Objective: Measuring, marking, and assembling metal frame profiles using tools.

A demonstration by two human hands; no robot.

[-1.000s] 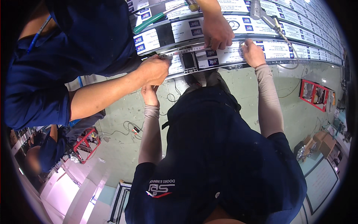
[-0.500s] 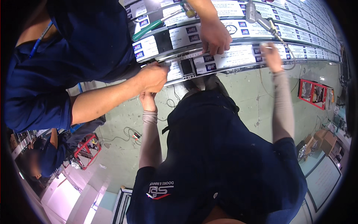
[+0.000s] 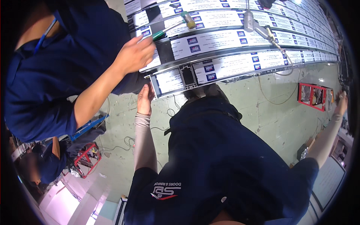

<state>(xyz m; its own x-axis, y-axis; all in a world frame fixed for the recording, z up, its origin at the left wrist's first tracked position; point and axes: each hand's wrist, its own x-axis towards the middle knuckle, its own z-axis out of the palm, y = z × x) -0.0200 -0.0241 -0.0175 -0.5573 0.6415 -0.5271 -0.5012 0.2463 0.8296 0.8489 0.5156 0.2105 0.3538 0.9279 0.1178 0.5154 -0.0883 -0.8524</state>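
My left hand (image 3: 144,101) is at the left end of a long aluminium profile (image 3: 232,69) covered in white printed film. Its thumb points up along the end and the fingers curl round the edge, partly hidden. A short black hollow profile piece (image 3: 188,76) stands across the long one near that end. Far out to the right, my right hand (image 3: 341,102) is at the dim rim of the picture, and its fingers are too unclear to read. A co-worker's hand (image 3: 137,54) hovers beside the green handle of a soft-faced mallet (image 3: 188,20).
More film-covered profiles (image 3: 221,38) lie side by side beyond. On them rests a grey air tool (image 3: 255,25) with a hose. Red-framed racks (image 3: 312,96) stand on the green floor (image 3: 247,112) at right and left. Another person (image 3: 48,161) is at the lower left.
My right hand has swung from above the profile to the far right. My left hand now shows at the profile's end. The co-worker's hands have left the profile; one is by the mallet handle.
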